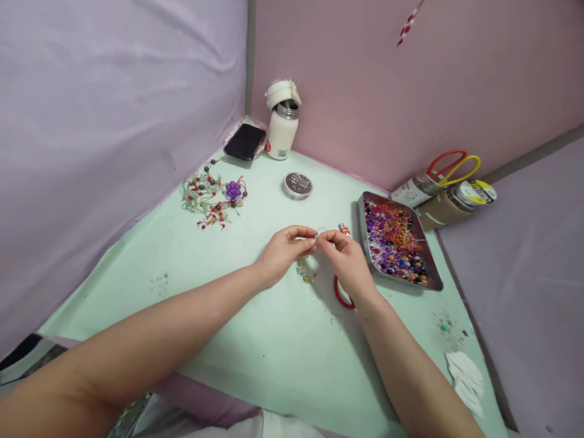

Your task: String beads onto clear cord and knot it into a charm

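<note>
My left hand [285, 250] and my right hand [344, 258] meet at the middle of the pale green table [255, 340], fingertips pinched close together. Between them they grip a thin cord, part of which loops up above the fingertips. A string of yellowish clear beads [303, 269] hangs or lies just below my hands; I cannot tell which. Red-handled scissors [342, 293] lie beside my right wrist, partly hidden by it. Behind my right hand a small red and white object [344, 229] shows.
A metal tray [401, 284] of beads and cords stands right. Jars [444, 207] are behind it, a white bottle [281, 131] and phone [245, 142] at the back. Beaded strings [205, 193] lie left, a round tin [297, 184] centre back, crumpled tissue [465, 380] front right.
</note>
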Tool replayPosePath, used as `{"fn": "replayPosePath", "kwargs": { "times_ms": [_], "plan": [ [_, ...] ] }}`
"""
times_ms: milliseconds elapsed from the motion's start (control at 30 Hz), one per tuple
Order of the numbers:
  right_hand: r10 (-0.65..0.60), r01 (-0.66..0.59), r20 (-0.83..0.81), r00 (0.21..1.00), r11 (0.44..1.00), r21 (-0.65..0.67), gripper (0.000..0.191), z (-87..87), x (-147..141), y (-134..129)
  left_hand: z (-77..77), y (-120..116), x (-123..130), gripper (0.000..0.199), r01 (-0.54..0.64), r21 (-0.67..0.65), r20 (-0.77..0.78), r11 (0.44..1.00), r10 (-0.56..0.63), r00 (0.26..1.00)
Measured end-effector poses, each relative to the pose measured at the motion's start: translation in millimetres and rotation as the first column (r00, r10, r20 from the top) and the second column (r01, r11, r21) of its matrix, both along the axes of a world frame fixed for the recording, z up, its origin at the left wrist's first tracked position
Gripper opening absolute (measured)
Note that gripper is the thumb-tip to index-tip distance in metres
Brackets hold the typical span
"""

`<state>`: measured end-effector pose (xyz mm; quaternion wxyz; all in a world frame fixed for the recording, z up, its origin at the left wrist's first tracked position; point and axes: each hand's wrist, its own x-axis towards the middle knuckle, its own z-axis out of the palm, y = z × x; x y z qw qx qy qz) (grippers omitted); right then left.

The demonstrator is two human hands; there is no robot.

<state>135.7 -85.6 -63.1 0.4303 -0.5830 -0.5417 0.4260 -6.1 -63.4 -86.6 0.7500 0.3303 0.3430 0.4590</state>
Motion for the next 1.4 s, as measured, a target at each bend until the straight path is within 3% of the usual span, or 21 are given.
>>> {"fn": "replayPosePath", "kwargs": {
  "times_ms": [400, 733, 1133, 1400],
  "plan": [
    [-0.025, 0.025, -0.002, 1.000, 1.000, -0.012, 0.017, 0.6, 0.1, 0.4, 2.7, 0.3, -2.4, 0.013, 0.057, -0.032, -0.014, 0.998, -0.057, 0.998],
    [-0.028, 0.028, 0.024, 0.999, 0.999, -0.029, 0.015, 0.2, 0.9, 1.4, -1.5, 0.9, -1.7, 0.015, 0.019, 0.213, -0.209, 0.977, 0.027, 0.977],
    [-0.012, 0.012, -0.010, 1.000, 1.000, -0.009, 0.012, -5.1, 3.3, 1.9, 1.8, 2.1, -2.9, 0.015, 0.012, 0.183, -0.187, 0.983, 0.023, 0.982],
    [-0.001, 0.000, -0.012, 1.000, 1.000, -0.021, 0.014, 0.4, 2.1, 1.3, 1.1, 2.8, -2.3, 0.025, 0.016, 0.084, -0.087, 0.996, -0.009, 0.996]
  ]
}}
